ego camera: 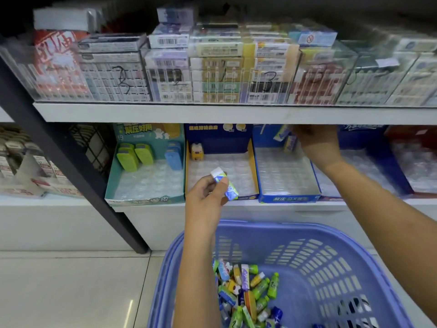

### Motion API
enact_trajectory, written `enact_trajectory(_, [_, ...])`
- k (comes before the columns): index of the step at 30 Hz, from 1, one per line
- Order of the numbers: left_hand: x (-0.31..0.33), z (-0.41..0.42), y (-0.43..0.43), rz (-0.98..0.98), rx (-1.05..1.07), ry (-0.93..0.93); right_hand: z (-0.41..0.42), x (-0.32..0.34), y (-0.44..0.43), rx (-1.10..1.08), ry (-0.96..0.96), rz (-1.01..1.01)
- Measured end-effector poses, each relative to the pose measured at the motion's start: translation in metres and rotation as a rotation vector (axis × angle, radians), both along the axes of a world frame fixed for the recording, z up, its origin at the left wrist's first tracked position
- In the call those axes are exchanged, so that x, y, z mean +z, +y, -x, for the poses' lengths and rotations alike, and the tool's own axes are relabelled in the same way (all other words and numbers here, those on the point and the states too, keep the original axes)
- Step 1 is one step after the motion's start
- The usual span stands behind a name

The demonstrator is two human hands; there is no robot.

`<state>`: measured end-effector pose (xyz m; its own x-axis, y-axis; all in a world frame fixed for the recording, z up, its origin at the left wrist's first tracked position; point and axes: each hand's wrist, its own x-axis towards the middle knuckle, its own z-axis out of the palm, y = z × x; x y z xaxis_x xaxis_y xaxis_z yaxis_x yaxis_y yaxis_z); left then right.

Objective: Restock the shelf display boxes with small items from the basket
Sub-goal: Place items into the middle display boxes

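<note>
A blue plastic basket [331, 261] sits low in front of me with several small colourful erasers [246, 290] piled at its bottom. My left hand [208, 192] is shut on a small blue, green and white eraser [224, 183], held in front of the navy and yellow display box [254, 166]. That box holds one yellow animal eraser [197, 151] at its back left. My right hand [316, 143] reaches to the back of the blue display box [287, 198], fingers on small packaged erasers [287, 138] standing there. The teal display box [144, 197] holds green and blue erasers.
The upper shelf [212, 113] overhangs the display boxes and carries clear bins of boxed goods. A dark slanted post [71, 166] stands at the left. More blue and red display boxes [402, 181] lie to the right. Pale floor tiles spread at lower left.
</note>
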<state>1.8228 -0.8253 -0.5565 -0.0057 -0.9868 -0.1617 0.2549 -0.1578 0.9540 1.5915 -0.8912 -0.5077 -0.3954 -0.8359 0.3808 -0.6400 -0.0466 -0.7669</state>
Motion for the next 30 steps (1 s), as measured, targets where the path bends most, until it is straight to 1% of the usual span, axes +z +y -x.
enact_trajectory(3, [-0.001,0.012,0.002,-0.022,-0.016,0.008,0.001,-0.007,-0.010,0.047,0.188,-0.129])
enact_trajectory(5, [0.000,0.019,0.003,-0.049,-0.025,0.060,0.001,-0.012,-0.019,0.040,0.239,-0.204])
enact_trajectory(8, [0.001,0.025,0.003,-0.065,-0.043,0.101,0.001,-0.011,-0.028,0.001,0.290,-0.232])
enact_trajectory(12, [0.002,0.031,0.002,-0.054,-0.059,0.083,0.005,-0.009,-0.032,0.034,0.244,-0.259])
enact_trajectory(16, [0.002,0.034,0.002,-0.074,-0.044,0.163,0.010,-0.009,-0.031,0.069,0.231,-0.291])
enact_trajectory(19, [0.001,0.037,0.002,-0.080,-0.053,0.175,0.011,-0.015,-0.033,0.108,0.308,-0.320])
enact_trajectory(24, [0.002,0.042,0.003,-0.077,-0.080,0.177,0.009,-0.019,-0.039,0.101,0.286,-0.399])
enact_trajectory(27, [0.003,0.047,0.004,-0.080,-0.062,0.184,0.004,-0.010,-0.032,0.112,0.409,-0.478])
enact_trajectory(28, [0.003,0.049,0.004,-0.081,-0.045,0.196,0.000,-0.007,-0.025,0.108,0.422,-0.434])
enact_trajectory(29, [0.003,0.052,0.004,-0.080,-0.020,0.206,-0.004,-0.004,-0.015,0.115,0.379,-0.363])
enact_trajectory(30, [0.002,0.054,0.005,-0.073,0.007,0.207,-0.009,-0.002,-0.002,0.159,0.249,-0.294])
